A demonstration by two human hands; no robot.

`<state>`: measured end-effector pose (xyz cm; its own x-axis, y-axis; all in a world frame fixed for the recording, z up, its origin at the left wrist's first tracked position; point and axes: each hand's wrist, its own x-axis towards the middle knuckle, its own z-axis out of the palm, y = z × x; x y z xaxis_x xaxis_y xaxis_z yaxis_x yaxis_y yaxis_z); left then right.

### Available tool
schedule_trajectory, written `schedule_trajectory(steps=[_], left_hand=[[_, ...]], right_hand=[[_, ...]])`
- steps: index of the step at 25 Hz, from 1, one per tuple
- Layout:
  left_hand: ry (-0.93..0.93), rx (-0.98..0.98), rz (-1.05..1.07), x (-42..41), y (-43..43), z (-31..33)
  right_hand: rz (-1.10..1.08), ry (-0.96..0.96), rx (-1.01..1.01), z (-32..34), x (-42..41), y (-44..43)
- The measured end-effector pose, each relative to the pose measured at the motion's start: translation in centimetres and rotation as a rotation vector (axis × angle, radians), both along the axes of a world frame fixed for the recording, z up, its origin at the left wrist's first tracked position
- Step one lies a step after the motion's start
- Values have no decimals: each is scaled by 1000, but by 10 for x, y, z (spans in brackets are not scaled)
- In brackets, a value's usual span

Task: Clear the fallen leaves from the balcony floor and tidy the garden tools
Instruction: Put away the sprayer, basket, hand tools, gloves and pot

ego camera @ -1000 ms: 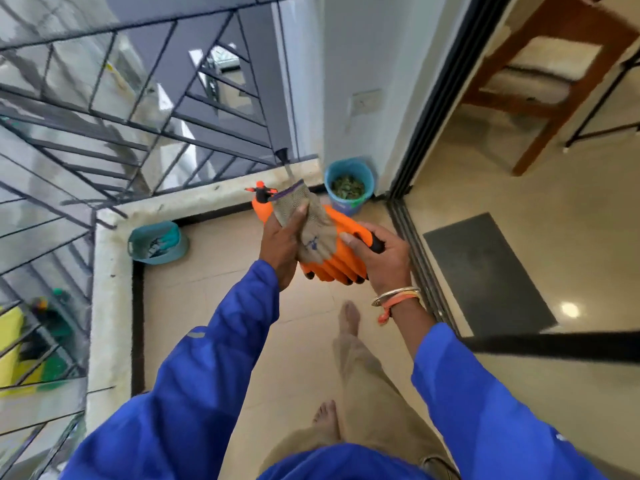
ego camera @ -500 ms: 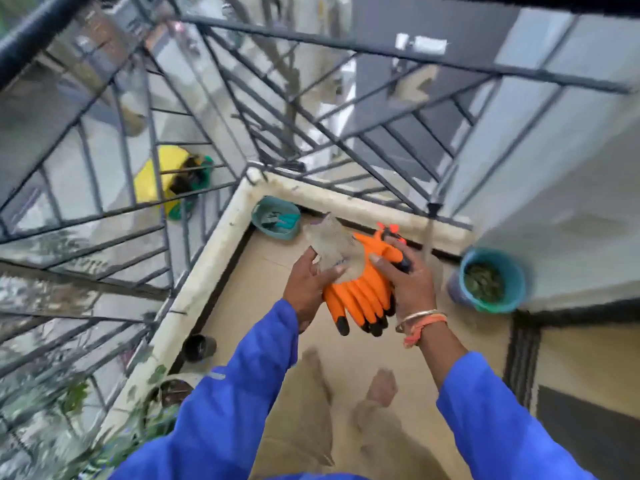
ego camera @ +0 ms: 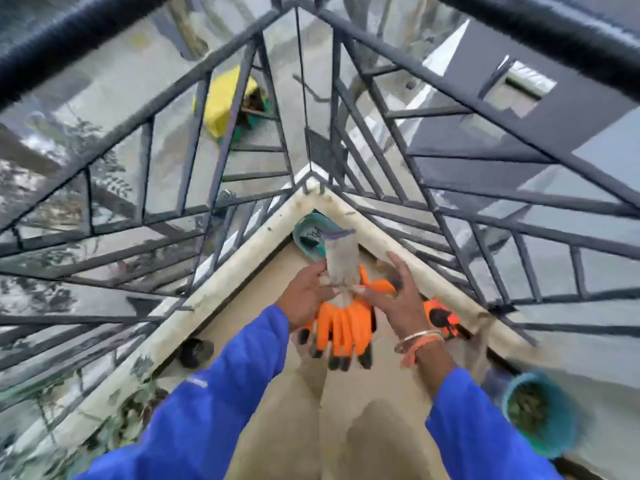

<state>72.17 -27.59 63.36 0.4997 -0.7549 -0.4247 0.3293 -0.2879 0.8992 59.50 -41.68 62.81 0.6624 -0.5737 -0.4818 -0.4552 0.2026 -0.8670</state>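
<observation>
A pair of orange garden gloves (ego camera: 346, 329) with grey cuffs hangs fingers-down in front of me, over the balcony corner. My left hand (ego camera: 304, 296) pinches the gloves at the cuff from the left. My right hand (ego camera: 398, 299) holds them from the right with its thumb, its other fingers spread upward. An orange and black hand tool (ego camera: 441, 317) shows just behind my right wrist; whether the hand grips it is hidden. A teal tub (ego camera: 306, 233) with tools in it sits in the corner, right behind the glove cuffs.
A blue bucket (ego camera: 533, 410) holding dry leaves stands on the floor at the right. A small black pot (ego camera: 195, 351) sits by the left kerb (ego camera: 214, 292), with plant foliage (ego camera: 131, 414) below it. Metal railings (ego camera: 433, 209) close both sides of the corner.
I have turned and stepped toward the balcony corner, so the teal tub is now straight ahead. The gloves hang lower, and my right fingers have spread.
</observation>
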Motion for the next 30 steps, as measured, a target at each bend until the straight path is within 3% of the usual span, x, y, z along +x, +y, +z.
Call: schedule_trajectory(steps=[3, 5, 7, 9, 12, 14, 15, 17, 18, 19, 22, 25, 27, 30], left_hand=[[-185, 118, -282, 63, -18, -32], [-325, 201, -491, 95, -34, -71], [-388, 234, -522, 119, -51, -116], [-396, 264, -290, 139, -66, -169], [-388, 495, 340, 154, -70, -267], [-115, 750, 478, 144, -68, -340], [240, 784, 480, 131, -72, -375], [1032, 531, 593, 105, -89, -419], [1206, 360, 642, 95, -98, -433], [1267, 201, 717, 92, -108, -449], [1124, -76, 1021, 135, -130, -480], [896, -133, 1059, 193, -146, -503], [825, -27, 981, 208, -144, -525], [820, 252, 829, 206, -133, -552]], right_hand=[[382, 41, -190, -11, 61, -36], [474, -5, -173, -33, 97, -56], [490, 79, -245, -77, 130, -71], [466, 223, -333, -142, 157, -80], [346, 329, -362, -236, 187, -82], [274, 383, -308, -299, 204, -82], [243, 403, -260, -328, 212, -80], [146, 398, -135, -377, 229, -72], [94, 383, -91, -395, 237, -68], [44, 364, -54, -411, 246, -66], [-102, 262, 63, -436, 268, -74], [-139, 218, 50, -460, 272, -85], [-114, 245, 21, -487, 270, -89], [32, 466, -1, -581, 249, -98]])
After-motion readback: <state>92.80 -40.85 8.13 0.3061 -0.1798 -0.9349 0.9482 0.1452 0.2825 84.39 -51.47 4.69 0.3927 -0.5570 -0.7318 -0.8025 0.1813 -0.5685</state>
